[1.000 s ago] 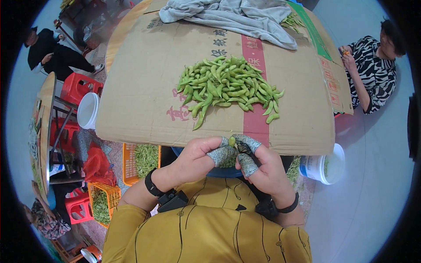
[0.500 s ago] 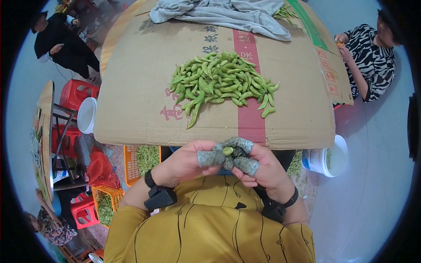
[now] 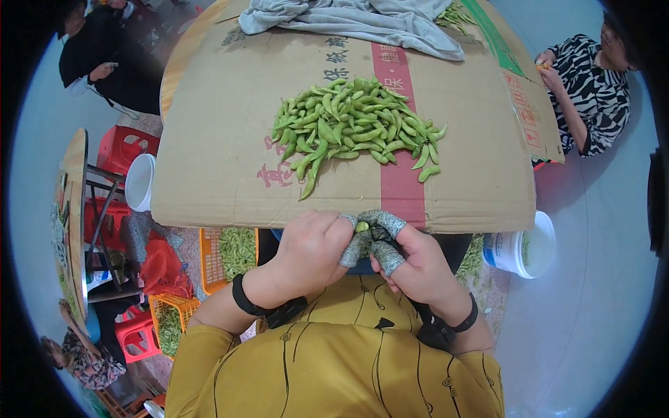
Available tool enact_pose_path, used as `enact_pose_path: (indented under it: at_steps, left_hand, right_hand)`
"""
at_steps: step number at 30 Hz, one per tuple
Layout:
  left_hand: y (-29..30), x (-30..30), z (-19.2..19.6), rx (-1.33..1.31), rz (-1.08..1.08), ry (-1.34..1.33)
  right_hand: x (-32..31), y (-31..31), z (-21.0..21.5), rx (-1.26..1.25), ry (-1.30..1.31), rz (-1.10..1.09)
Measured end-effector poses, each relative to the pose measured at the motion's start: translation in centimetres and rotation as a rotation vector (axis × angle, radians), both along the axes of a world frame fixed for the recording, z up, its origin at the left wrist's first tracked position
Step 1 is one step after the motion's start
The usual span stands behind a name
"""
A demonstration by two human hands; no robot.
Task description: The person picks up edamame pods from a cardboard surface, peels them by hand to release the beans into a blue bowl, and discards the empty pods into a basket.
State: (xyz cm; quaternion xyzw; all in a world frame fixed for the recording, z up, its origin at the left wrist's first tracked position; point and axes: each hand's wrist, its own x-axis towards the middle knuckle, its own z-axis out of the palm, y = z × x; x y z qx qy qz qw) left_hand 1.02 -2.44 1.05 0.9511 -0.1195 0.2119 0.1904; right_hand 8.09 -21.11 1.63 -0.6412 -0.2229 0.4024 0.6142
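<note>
A heap of green bean pods [image 3: 352, 125] lies on a flattened cardboard sheet [image 3: 209, 139] that covers the table in front of me. My left hand [image 3: 310, 247] and my right hand [image 3: 411, 261] meet just below the cardboard's near edge, with grey knitted covers on the fingertips. Together they pinch one small green pod [image 3: 362, 226] between the covered fingers. Both wrists wear black bands.
A grey cloth [image 3: 362, 21] lies at the far end of the cardboard. A white bucket [image 3: 519, 247] stands at the right, a white cup [image 3: 139, 182] at the left, and orange crates of pods [image 3: 233, 251] underneath. One person sits at the right, others at the left.
My hands have stayed together at the cardboard's edge, working the pod between the fingertips. The view has tilted slightly, so the heap sits lower in the picture.
</note>
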Motion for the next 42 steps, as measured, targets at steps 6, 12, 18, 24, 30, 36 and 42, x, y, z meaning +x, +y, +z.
enact_pose_path:
  at_steps: [6, 12, 18, 24, 30, 36, 42]
  left_hand:
    - [1.0, -0.4, 0.4, -1.493, -0.039, 1.027]
    - [1.1, -0.2, -0.5, -0.827, -0.404, 0.587]
    - [2.0, -1.3, -0.3, -1.321, -0.307, 0.993]
    - [0.9, -1.1, -0.3, -1.449, -0.204, 0.607]
    - [0.7, -0.7, -0.6, -1.519, -0.112, 0.664]
    - [1.2, -1.0, -0.2, -1.6, -0.063, 0.584]
    - [0.7, -0.9, 0.7, -1.581, -0.017, 0.728]
  right_hand:
    - [0.2, -1.0, -0.9, 0.101, 0.287, 0.049]
    - [0.5, 0.2, -2.1, 0.093, -0.105, -0.126]
    - [0.5, 0.3, -2.3, 0.073, -0.015, -0.17]
    - [-0.2, 1.1, -2.2, 0.14, 0.136, -0.196]
    - [-0.9, 1.5, -2.4, 0.163, 0.155, -0.212]
    - [-1.2, 0.1, -3.2, -0.033, -0.264, -0.156]
    - [-1.2, 0.4, -2.5, 0.022, -0.472, -0.248]
